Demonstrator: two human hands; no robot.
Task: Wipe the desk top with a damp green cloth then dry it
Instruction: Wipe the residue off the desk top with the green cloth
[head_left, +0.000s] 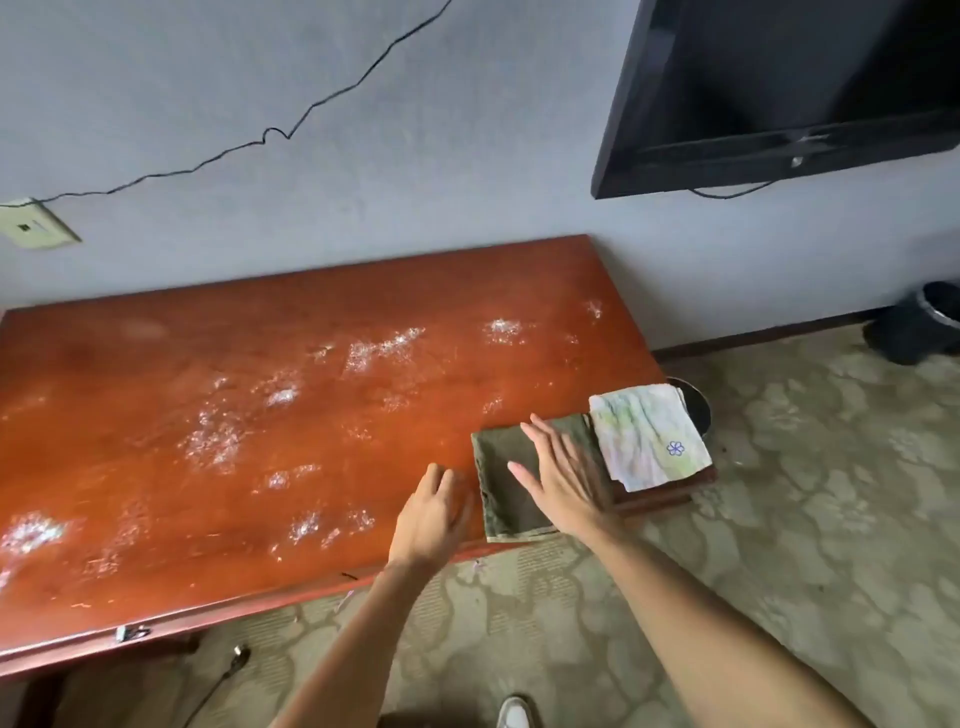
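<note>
Green cloth (511, 483), folded into a dark olive rectangle, is laid flat at the near right corner of the desk (156, 364), its near edge reaching the desk's front edge. A pale cloth (649, 439) printed with a small blue flower is laid just beside it on the right, overlapping its right edge at the desk's corner. The right hand (563, 480) is spread flat over the green cloth, fingers (540, 436) extended and apart, nothing gripped. The left hand (431, 514) is placed just left of the cloth over the bare wood, its fingers loosely curled and empty. White powdery patches (382, 348) are scattered across the reddish surface. A dark television (779, 88) is mounted on the wall above.
</note>
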